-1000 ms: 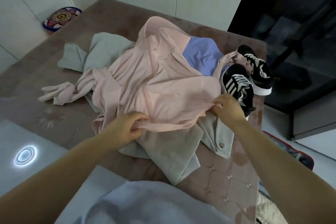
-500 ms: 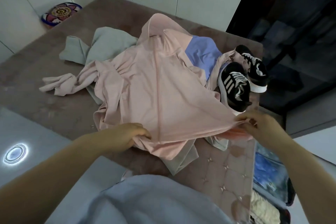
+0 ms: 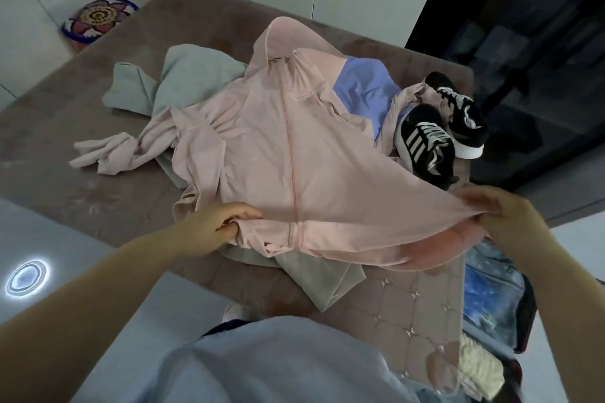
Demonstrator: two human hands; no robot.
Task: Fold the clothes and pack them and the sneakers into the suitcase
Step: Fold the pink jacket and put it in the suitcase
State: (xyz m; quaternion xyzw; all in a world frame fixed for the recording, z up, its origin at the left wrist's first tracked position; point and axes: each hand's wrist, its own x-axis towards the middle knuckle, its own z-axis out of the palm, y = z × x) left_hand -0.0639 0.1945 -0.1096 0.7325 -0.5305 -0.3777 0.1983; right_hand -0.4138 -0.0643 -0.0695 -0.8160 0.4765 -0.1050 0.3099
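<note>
Gripping the hem of a thin pink zip-up hoodie (image 3: pixel 262 154), the left hand (image 3: pixel 222 226) curls round bunched fabric and the right hand (image 3: pixel 497 216) pinches the opposite hem corner, pulling it taut above the quilted brown bed (image 3: pixel 409 311). An open suitcase (image 3: pixel 491 298) sits on the floor to the right. A crumpled grey garment (image 3: pixel 314 275) lies beneath the hoodie. Farther back, a smooth lilac top (image 3: pixel 363 88) adjoins two black white-striped sneakers (image 3: pixel 422 144)
</note>
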